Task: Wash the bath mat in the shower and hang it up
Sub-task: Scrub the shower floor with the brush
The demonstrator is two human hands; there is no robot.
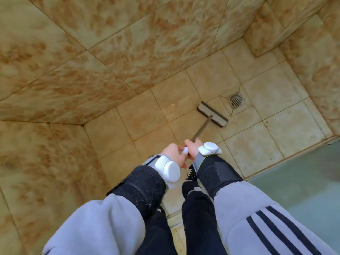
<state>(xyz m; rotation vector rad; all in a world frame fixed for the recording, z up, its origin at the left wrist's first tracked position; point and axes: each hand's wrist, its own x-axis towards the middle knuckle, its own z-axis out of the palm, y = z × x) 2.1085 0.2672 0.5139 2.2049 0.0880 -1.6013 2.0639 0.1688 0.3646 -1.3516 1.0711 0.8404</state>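
A floor squeegee [212, 114] with a grey-white head rests on the beige shower floor tiles, its head just left of the round drain [235, 100]. Its thin handle runs back toward me. My right hand [193, 147] grips the handle lower down, and my left hand [173, 153] closes over the white handle end. Both wrists carry white sensor pods over black straps and grey sleeves. No bath mat is in view.
Mottled brown wall tiles [92, 61] enclose the shower on the left and back, and a tiled ledge [266, 30] fills the far right corner. A greenish glass panel or floor area [303, 181] lies at the right. My dark-clad legs and shoe [191, 176] stand at the shower threshold.
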